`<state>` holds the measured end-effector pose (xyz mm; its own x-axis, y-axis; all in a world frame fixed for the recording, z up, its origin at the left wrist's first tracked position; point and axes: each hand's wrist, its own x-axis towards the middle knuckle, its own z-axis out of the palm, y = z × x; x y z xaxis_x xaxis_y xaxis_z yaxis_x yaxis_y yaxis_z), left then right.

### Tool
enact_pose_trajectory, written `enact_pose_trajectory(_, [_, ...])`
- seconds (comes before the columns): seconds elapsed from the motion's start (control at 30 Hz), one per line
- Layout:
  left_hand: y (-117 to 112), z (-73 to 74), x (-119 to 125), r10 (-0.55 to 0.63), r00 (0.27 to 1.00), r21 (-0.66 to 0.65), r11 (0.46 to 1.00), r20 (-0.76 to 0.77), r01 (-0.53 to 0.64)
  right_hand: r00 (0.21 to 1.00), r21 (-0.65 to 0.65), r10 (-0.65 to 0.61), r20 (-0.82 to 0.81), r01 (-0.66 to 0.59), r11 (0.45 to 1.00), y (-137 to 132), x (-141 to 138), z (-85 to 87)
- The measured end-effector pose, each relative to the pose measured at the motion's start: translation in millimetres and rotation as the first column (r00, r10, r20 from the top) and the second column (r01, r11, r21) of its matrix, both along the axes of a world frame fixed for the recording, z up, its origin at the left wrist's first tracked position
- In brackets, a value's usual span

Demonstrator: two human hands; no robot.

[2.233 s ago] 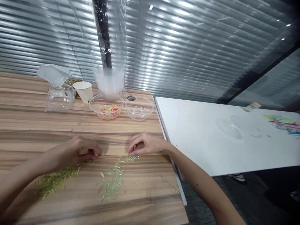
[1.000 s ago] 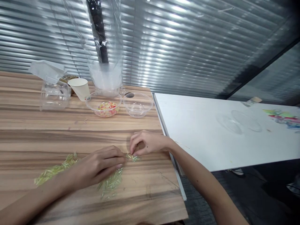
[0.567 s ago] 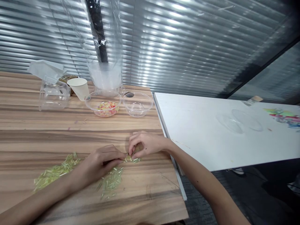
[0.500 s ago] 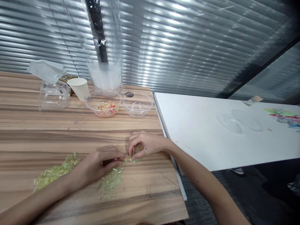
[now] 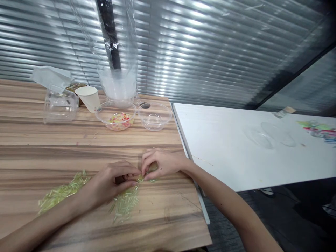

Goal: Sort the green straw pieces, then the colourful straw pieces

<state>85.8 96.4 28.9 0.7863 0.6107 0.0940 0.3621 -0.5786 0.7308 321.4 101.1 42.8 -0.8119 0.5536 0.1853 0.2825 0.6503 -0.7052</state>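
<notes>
My left hand rests low over the wooden table, its thumb and fingers drawn together at a few small yellow-green plastic strips. From the other side my right hand pinches at the same little cluster, so the fingertips of both hands nearly meet. A few more strips show under my right thumb. Directly below my left hand's fingers lies a loose pile of pale green strips. A larger, yellower pile sits left of my left wrist, partly covered by the forearm. Exactly which strips each hand holds is too small to see.
Toward the back stand a clear bowl with red and yellow bits, another clear bowl, a tilted paper cup, a clear box and stacked clear containers. A white table adjoins on the right.
My right hand has shifted slightly left, closer to my left fingertips. The strips between the hands are bunched more tightly. The piles look nearly the same.
</notes>
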Motion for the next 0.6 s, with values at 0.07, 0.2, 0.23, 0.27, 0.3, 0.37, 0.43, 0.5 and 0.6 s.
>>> enact_pose_trajectory(0.07, [0.2, -2.0, -0.4, -0.007, 1.0, 0.006, 1.0, 0.007, 0.007, 1.0, -0.008, -0.003, -0.007, 0.003, 1.0, -0.4, -0.5, -0.6])
enact_pose_trajectory(0.2, [2.8, 2.7, -0.3, 0.016, 0.999, -0.051, 0.999, -0.047, -0.018, 1.0, -0.017, -0.012, -0.02, 0.012, 1.0, -0.5, -1.5, -2.1])
enact_pose_trajectory(0.23, [3.8, 5.2, -0.8, 0.023, 0.997, -0.08, 0.996, -0.07, -0.029, 1.0, -0.018, -0.015, -0.024, 0.014, 1.0, -0.5, -1.9, -2.4])
enact_pose_trajectory(0.27, [4.8, 7.8, -1.6, 0.025, 0.996, -0.114, 0.993, -0.089, -0.036, 1.0, -0.021, -0.013, -0.029, 0.013, 1.0, -0.6, -2.3, -2.6])
enact_pose_trajectory(0.3, [5.8, 10.3, -2.6, 0.019, 0.995, -0.153, 0.988, -0.1, -0.034, 0.999, -0.023, -0.011, -0.033, 0.01, 1.0, -0.8, -2.7, -2.6])
enact_pose_trajectory(0.37, [7.4, 14.8, -5.0, -0.016, 0.995, -0.246, 0.969, -0.097, -0.009, 0.999, -0.029, -0.007, -0.036, 0.006, 1.0, -1.4, -3.9, -2.5])
enact_pose_trajectory(0.43, [7.9, 18.0, -6.5, -0.043, 0.997, -0.315, 0.949, -0.07, 0.019, 0.999, -0.034, -0.015, -0.031, 0.014, 0.999, -2.3, -5.4, -2.5])
enact_pose_trajectory(0.5, [7.0, 19.2, -6.4, -0.044, 0.997, -0.293, 0.956, -0.057, 0.025, 0.999, -0.03, -0.027, -0.024, 0.026, 0.999, -3.1, -7.2, -3.2])
enact_pose_trajectory(0.6, [4.7, 16.0, -4.5, -0.029, 0.999, -0.134, 0.991, -0.032, 0.024, 0.999, -0.008, -0.038, -0.032, 0.038, 0.999, -3.6, -9.4, -5.8])
